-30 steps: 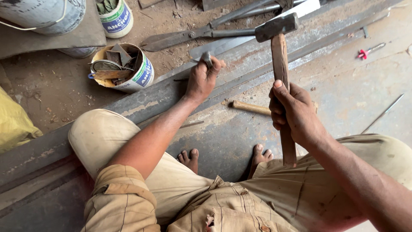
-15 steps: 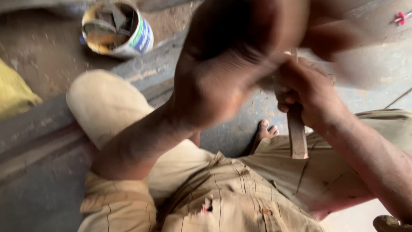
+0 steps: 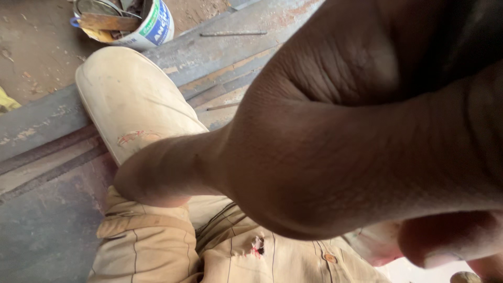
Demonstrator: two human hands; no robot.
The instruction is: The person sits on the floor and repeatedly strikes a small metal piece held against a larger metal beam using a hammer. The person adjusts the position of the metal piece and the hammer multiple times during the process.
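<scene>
The left hand [image 3: 377, 120] is raised close to the camera and fills most of the view; its grip cannot be determined. A paint can [image 3: 137, 23] holding scrap pieces stands on the floor [image 3: 31, 57] beyond the knee [image 3: 131, 99].

A paint can [image 3: 137, 23] stuffed with metal scraps sits far left on the dirt floor [image 3: 31, 57] — beside it a grey steel beam [image 3: 220, 52] (a thin rod [image 3: 233, 34] lying on top) — with a yellow scrap [image 3: 5, 100] at the left edge.
</scene>
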